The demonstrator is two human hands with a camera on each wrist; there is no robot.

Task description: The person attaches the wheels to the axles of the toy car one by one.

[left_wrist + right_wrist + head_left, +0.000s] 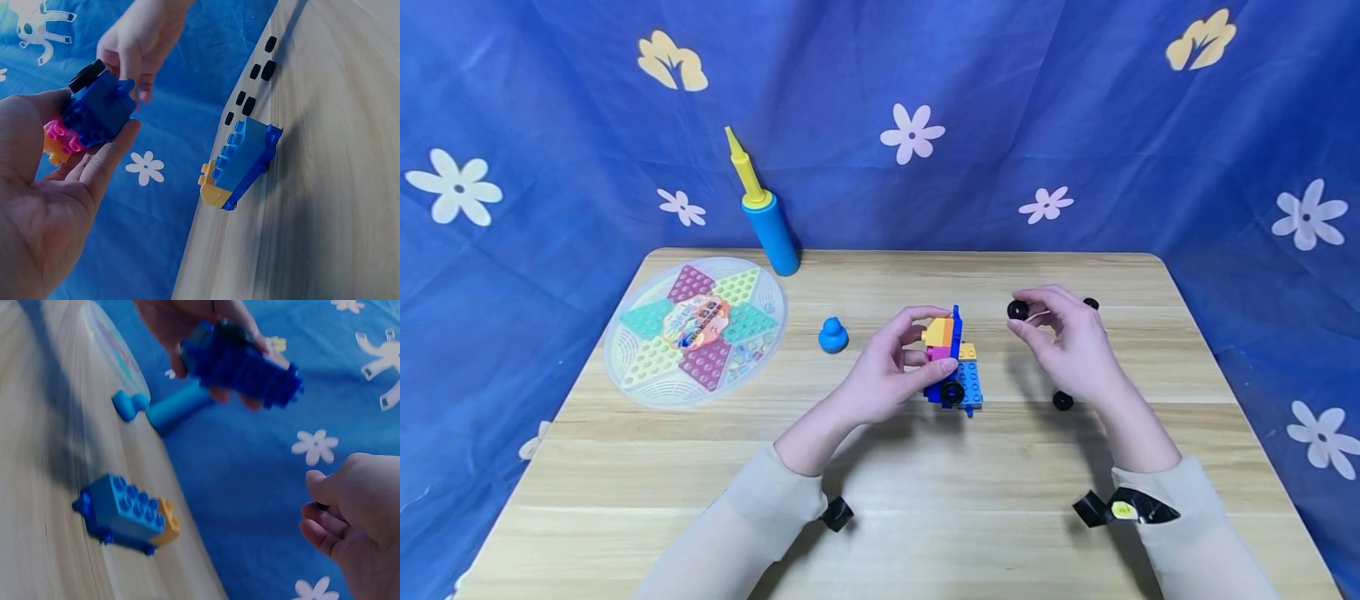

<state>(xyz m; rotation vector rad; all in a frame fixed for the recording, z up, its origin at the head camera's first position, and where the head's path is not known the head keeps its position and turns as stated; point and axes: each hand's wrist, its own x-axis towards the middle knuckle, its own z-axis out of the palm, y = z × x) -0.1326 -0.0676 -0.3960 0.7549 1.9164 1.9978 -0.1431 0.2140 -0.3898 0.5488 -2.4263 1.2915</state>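
My left hand (883, 371) grips a toy car section of building blocks (106, 109), dark blue with pink and orange bricks, raised above the table. One black wheel (952, 392) is fitted on its side. To the right, my right hand (1067, 342) pinches another black wheel (1018, 310) between thumb and fingers, apart from the blocks. In the right wrist view, the fingers of that hand mostly hide this wheel. A second car section (125, 512), light blue and yellow on a dark blue base without wheels, stands on the table beneath the hands.
Several loose black wheels (269, 70) lie on the right of the wooden table (955, 517). To the left are a small blue rounded toy (832, 335) and a round star-patterned game board (647, 387). A blue and yellow hand pump (772, 237) stands at the back edge, before a blue flowered cloth (820, 92).
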